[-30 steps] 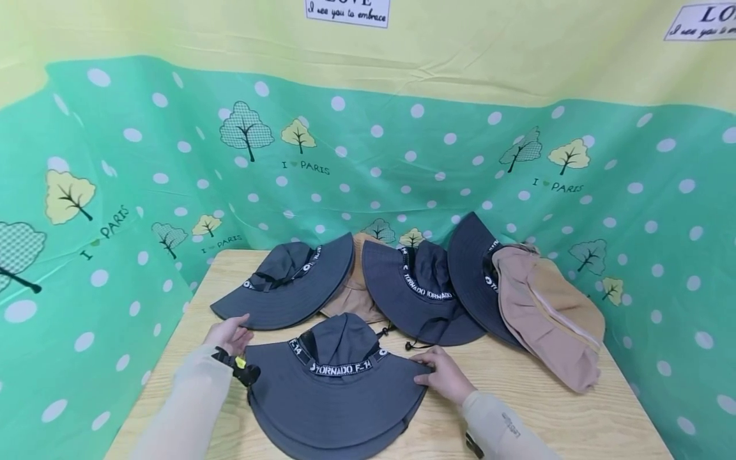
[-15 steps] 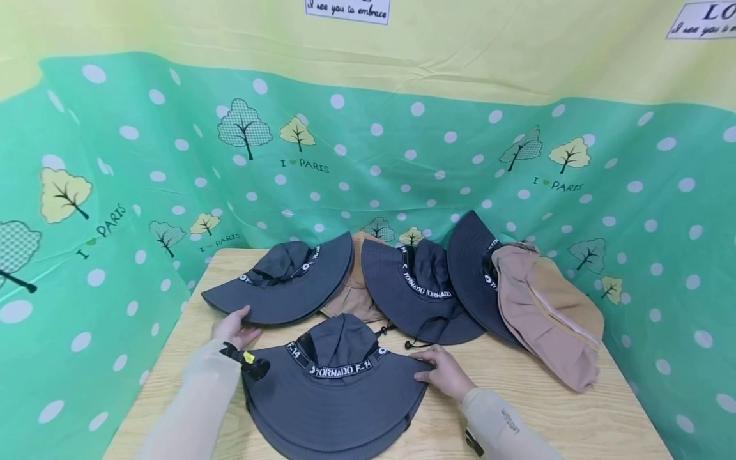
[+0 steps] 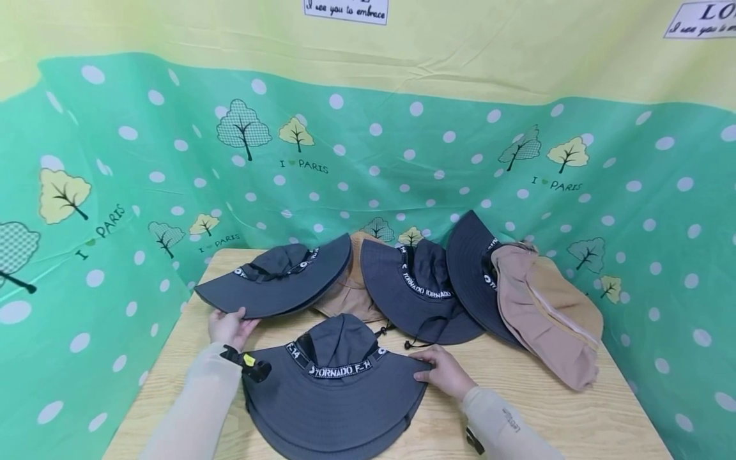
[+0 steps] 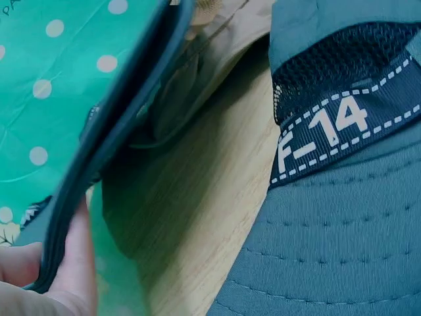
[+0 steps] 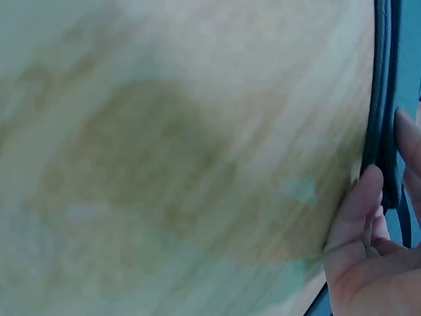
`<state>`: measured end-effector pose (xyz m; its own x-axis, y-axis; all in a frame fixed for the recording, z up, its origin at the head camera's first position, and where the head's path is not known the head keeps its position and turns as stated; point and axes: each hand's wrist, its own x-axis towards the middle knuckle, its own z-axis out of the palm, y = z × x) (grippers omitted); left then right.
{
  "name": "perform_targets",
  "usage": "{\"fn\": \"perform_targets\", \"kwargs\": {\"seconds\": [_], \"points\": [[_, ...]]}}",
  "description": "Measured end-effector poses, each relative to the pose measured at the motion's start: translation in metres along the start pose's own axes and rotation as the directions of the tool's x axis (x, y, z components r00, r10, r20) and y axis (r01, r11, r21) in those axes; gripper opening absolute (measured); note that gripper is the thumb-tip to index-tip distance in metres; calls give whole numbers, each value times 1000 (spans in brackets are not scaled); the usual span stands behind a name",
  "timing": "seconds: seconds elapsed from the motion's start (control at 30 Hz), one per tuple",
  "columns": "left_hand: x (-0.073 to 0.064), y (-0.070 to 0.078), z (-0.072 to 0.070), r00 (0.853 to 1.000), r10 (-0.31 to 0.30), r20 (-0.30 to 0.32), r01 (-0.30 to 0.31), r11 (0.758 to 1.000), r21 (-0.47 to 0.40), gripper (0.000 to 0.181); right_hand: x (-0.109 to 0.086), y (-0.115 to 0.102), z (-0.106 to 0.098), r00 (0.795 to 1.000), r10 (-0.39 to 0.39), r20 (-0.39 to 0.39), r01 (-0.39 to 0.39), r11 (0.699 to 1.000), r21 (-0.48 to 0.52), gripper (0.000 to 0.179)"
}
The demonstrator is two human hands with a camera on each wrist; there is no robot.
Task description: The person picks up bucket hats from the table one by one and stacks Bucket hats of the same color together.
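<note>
A dark grey bucket hat [image 3: 339, 402] with a "TORNADO F-14" band lies at the front, a second dark brim showing below its own. My right hand [image 3: 447, 374] pinches the right edge of this brim; in the right wrist view the thumb and fingers [image 5: 355, 204] meet around it. At back left, my left hand [image 3: 230, 327] holds the near edge of another dark grey bucket hat [image 3: 276, 297], which tilts up on that side. Close up in the left wrist view, the doubled brim [image 4: 112, 141] stands between thumb and fingers [image 4: 75, 263].
Behind lie a tan hat [image 3: 353, 297], a dark hat [image 3: 422, 306] with a black cord, another dark hat [image 3: 474, 275] and a tan hat [image 3: 552, 313] leaning on it. All rest on a wooden table [image 3: 552, 415] with a green dotted cloth [image 3: 402, 166] around it.
My left hand has shifted slightly left, and the back-left hat's left brim has risen and moved left with it. The right hand keeps its place on the front hat.
</note>
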<state>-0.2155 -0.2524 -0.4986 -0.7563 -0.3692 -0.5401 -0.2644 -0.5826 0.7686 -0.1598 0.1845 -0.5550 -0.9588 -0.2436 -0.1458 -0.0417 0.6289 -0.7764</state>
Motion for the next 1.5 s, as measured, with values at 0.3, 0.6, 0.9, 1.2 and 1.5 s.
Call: {"fn": "perform_targets", "kwargs": {"seconds": [0.3, 0.6, 0.9, 1.2, 1.5], "points": [[-4, 8, -4, 1000, 3, 24, -1, 992, -123, 58, 9, -7, -10, 999, 10, 31, -11, 1000, 16, 40], [-11, 14, -7, 993, -11, 116, 48, 946, -320, 51, 25, -36, -10, 993, 74, -91, -59, 985, 164, 38], [-18, 14, 1, 975, -45, 220, 129, 913, -387, 54, 39, -62, -9, 992, 54, 114, -109, 820, 561, 60], [-22, 2, 10, 946, -98, 310, 174, 958, -228, 36, 58, -86, -11, 983, 48, 175, -175, 504, 846, 77], [-23, -6, 9, 900, -74, 430, 118, 990, -77, 31, 65, -80, -22, 979, 184, 86, -145, 340, 929, 51]]}}
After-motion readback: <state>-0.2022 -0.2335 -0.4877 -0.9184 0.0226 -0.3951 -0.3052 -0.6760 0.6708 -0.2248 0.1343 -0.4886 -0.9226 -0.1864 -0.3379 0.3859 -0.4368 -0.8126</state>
